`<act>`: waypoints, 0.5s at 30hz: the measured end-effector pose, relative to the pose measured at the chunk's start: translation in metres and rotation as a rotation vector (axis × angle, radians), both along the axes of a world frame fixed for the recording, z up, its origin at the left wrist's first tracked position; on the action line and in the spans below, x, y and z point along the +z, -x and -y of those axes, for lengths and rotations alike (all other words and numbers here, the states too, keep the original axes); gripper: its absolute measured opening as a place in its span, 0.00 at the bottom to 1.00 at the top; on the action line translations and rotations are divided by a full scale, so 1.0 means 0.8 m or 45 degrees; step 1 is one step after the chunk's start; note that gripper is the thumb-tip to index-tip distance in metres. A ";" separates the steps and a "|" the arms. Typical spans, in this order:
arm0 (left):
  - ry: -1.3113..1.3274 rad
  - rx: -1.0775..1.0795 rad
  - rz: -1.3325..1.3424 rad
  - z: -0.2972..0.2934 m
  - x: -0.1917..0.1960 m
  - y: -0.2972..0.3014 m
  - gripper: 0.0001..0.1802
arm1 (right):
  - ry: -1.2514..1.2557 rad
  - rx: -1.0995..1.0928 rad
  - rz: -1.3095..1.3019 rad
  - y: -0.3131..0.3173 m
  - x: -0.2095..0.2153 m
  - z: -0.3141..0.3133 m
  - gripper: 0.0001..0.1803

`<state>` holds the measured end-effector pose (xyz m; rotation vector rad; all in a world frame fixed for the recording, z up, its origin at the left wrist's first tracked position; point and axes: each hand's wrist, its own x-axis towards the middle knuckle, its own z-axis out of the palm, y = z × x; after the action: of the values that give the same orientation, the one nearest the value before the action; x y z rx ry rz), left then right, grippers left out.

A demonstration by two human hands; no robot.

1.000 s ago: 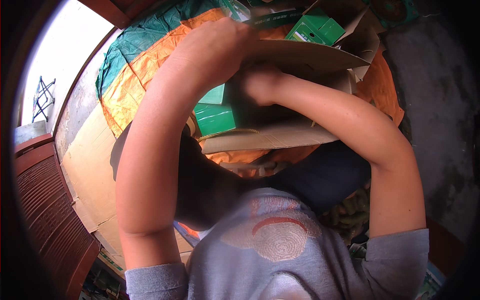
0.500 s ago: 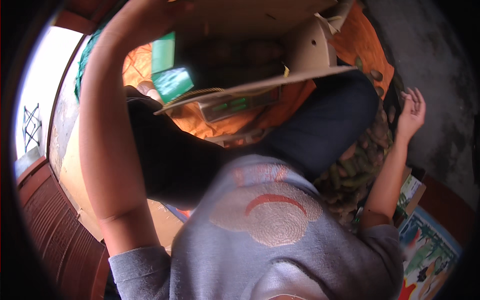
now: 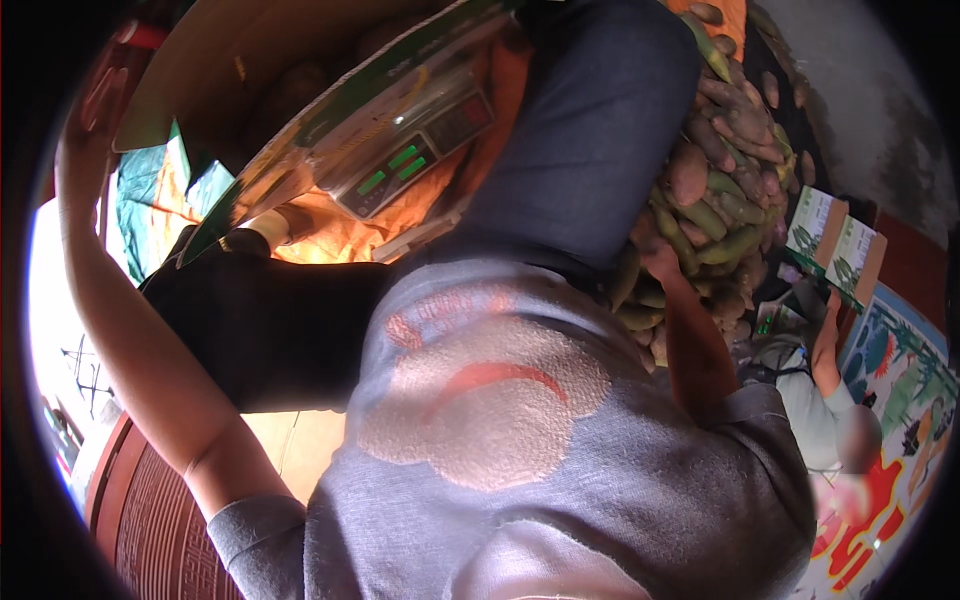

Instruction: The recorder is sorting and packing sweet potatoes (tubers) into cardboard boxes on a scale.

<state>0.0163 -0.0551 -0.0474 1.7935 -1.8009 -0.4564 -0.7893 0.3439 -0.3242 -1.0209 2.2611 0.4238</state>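
A large open cardboard carton (image 3: pixel 205 75) stands tilted in front of me, one printed flap (image 3: pixel 345 120) angled over my lap. Beside its left edge, my left hand (image 3: pixel 97 100) is raised, fingers extended and dimly lit; I see nothing in it. My right hand (image 3: pixel 656 250) reaches down next to my right thigh, at the near edge of a heap of green and reddish-brown tubers (image 3: pixel 735 200), like sweet potatoes. Its fingers are blurred against the heap, so whether they grip one is unclear. Below the flap sits a digital scale (image 3: pixel 385 175) with lit green digits.
An orange sheet (image 3: pixel 330 235) lies under the scale. At right, another person (image 3: pixel 800 400) has an arm stretched toward small green-and-white boxes (image 3: pixel 835 240). A colourful printed panel (image 3: pixel 900 400) stands behind them. Red-brown carved wooden furniture (image 3: pixel 150 500) is at lower left.
My right hand has come down from the far right to the tuber heap. My left hand has moved left from the carton's top. The carton shows farther left and more tilted, and another person appears.
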 end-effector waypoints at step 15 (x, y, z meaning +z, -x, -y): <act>0.057 0.093 0.162 -0.028 0.018 0.029 0.23 | -0.469 -0.180 -0.442 -0.068 -0.021 0.073 0.52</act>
<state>-0.0069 -0.0328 -0.0328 1.8879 -1.8078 -0.2768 -0.7350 0.2858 -0.3411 -0.6310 2.4083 0.9761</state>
